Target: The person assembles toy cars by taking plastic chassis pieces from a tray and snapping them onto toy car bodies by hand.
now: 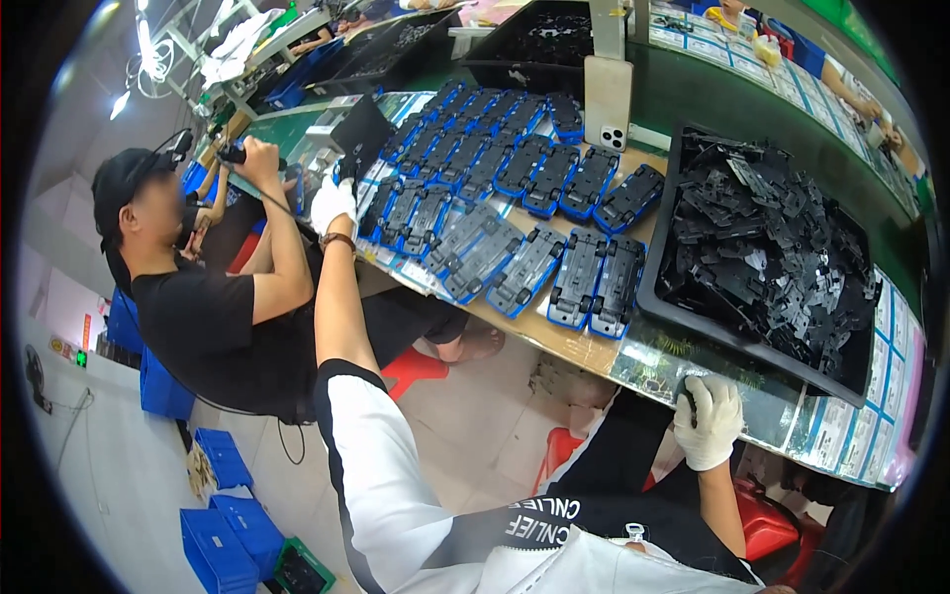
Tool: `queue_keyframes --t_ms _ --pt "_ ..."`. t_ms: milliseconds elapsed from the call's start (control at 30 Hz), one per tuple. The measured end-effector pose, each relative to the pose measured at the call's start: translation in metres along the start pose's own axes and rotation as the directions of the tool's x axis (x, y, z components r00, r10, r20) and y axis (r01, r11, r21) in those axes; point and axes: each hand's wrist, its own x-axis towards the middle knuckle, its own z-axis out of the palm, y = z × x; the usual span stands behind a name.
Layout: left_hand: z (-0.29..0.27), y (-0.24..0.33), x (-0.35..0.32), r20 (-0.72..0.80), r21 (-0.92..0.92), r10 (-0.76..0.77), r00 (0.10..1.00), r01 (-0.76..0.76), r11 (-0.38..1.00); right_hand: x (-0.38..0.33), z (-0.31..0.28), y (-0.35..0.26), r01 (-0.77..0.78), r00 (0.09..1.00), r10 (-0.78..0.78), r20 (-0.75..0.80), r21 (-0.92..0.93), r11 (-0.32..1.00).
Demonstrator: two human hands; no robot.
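Observation:
My left hand (333, 205), in a white glove, reaches out to the far left end of the rows of toy cars (525, 270). Its fingers look bent beside a dark object; what they hold, if anything, is too small to make out. The cars lie upside down, black undersides up with blue bodies showing at the edges. Close to the table's front edge, my right hand (709, 424), also gloved, has its fingers curled around a small dark piece (690, 392). Just beyond it stands a black bin (648, 297) heaped with black plastic parts (767, 252).
A smartphone (608, 99) leans upright against a post behind the cars. To my left a co-worker (198, 287) in black sits holding a dark tool (233, 154). More black bins (485, 71) stand at the back. Blue crates (220, 549) sit on the floor; a red stool (414, 368) is below.

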Motion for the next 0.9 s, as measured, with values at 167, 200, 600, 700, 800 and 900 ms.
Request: queue_keyframes --t_ms 167,200,600,700,800,900 --pt "0.045 -0.055 0.037 0.274 -0.292 0.029 0.961 0.054 0.955 0.003 -0.001 0.001 0.014 0.998 -0.012 0.069 -0.028 1.000" --pt "0.049 -0.083 0.048 0.356 -0.414 0.074 0.931 0.086 0.906 0.003 0.000 0.003 0.025 0.997 -0.023 0.076 -0.023 0.999" --pt "0.018 0.053 -0.004 -0.004 -0.016 0.150 0.989 -0.150 0.989 0.009 -0.006 0.008 -0.065 0.990 0.071 0.125 -0.050 0.997" --pt "-0.034 0.093 -0.021 -0.204 -0.120 0.216 0.955 -0.244 0.962 0.009 -0.009 0.005 -0.042 0.994 0.044 0.096 -0.019 0.999" --pt "-0.081 0.199 -0.081 -0.223 -0.574 0.385 0.895 -0.440 0.690 0.005 -0.013 0.006 -0.036 0.997 0.036 0.070 0.000 0.999" --pt "-0.126 0.301 -0.147 -0.319 -0.680 0.655 0.685 -0.647 0.346 0.003 -0.010 0.008 -0.043 0.996 0.038 0.084 0.055 0.998"
